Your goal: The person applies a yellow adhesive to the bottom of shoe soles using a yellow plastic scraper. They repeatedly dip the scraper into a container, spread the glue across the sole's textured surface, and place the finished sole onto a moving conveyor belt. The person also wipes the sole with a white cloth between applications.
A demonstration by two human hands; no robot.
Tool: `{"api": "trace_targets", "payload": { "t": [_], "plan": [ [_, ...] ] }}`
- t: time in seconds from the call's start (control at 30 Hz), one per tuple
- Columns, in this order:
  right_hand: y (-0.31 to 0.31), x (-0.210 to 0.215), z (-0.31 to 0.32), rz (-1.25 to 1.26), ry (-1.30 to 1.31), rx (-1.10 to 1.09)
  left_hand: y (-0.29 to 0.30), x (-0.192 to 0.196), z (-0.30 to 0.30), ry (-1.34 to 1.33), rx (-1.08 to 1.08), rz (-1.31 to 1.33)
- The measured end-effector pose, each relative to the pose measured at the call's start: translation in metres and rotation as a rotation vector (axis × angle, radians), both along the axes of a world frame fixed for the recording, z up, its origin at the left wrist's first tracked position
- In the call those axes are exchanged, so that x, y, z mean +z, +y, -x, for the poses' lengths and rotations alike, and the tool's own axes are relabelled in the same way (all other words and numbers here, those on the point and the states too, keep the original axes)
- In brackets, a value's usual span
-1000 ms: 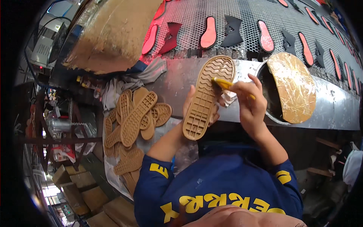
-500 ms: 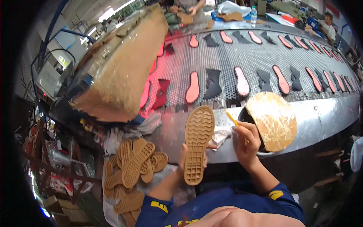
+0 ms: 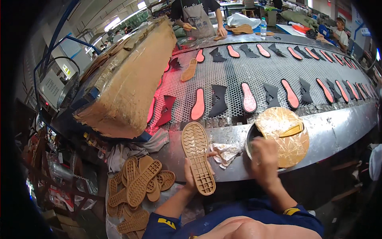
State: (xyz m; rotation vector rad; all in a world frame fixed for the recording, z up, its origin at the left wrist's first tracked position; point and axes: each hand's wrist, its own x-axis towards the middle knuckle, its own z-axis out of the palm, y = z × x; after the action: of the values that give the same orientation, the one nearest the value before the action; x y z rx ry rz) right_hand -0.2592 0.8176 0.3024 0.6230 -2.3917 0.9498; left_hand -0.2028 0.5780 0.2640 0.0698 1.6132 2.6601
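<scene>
A tan rubber shoe sole [image 3: 197,153], its wavy and gridded tread facing up, is gripped from beneath by my left hand [image 3: 188,175]. My right hand [image 3: 266,159], smeared by motion, is over the left rim of a round pot [image 3: 249,143]; its fingers cannot be made out. A tan board [image 3: 274,149] wrapped in stringy dried glue partly covers the pot. On that board lies a flat yellow tool [image 3: 291,130]. Between my hands a crumpled white cloth [image 3: 226,154] rests on the metal edge.
Several tan soles [image 3: 139,183] are heaped at my left. Pink insoles [image 3: 249,97] and black uppers [image 3: 218,99] line the mesh conveyor [image 3: 234,73], with a tan sole [image 3: 189,70] among them. A large cardboard-covered hood [image 3: 131,79] blocks the left. Across stands a person in an apron [image 3: 199,22].
The yellow tool has gone from my right hand onto the board. The held sole has tilted leftward. A tan sole now lies on the conveyor's far side.
</scene>
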Motion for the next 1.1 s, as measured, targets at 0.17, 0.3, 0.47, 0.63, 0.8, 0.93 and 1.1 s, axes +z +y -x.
{"api": "trace_targets", "payload": {
  "t": [0.17,0.3,0.47,0.63,0.8,0.93,1.1],
  "plan": [
    [-0.065,-0.060,0.002,-0.162,0.009,0.357,0.004,0.011,-0.005,0.083,0.035,0.076],
    [-0.075,-0.085,0.009,-0.396,-0.041,0.228,0.002,-0.001,-0.002,0.145,0.037,0.029],
    [-0.062,-0.088,0.014,-0.313,0.026,0.190,-0.002,-0.003,0.004,0.061,-0.011,-0.064],
    [-0.050,-0.085,0.007,-0.258,-0.115,0.287,-0.010,-0.017,0.017,-0.079,-0.304,-0.569],
    [-0.046,-0.067,0.000,-0.136,-0.130,0.364,-0.008,-0.025,0.027,-0.178,-0.237,-0.854],
    [-0.042,-0.070,0.005,0.089,-0.148,0.627,-0.009,-0.024,0.030,-0.095,-0.256,-0.812],
    [-0.039,-0.075,0.003,0.400,-0.898,1.056,-0.007,-0.018,0.033,-0.068,-0.292,-0.783]
  ]
}}
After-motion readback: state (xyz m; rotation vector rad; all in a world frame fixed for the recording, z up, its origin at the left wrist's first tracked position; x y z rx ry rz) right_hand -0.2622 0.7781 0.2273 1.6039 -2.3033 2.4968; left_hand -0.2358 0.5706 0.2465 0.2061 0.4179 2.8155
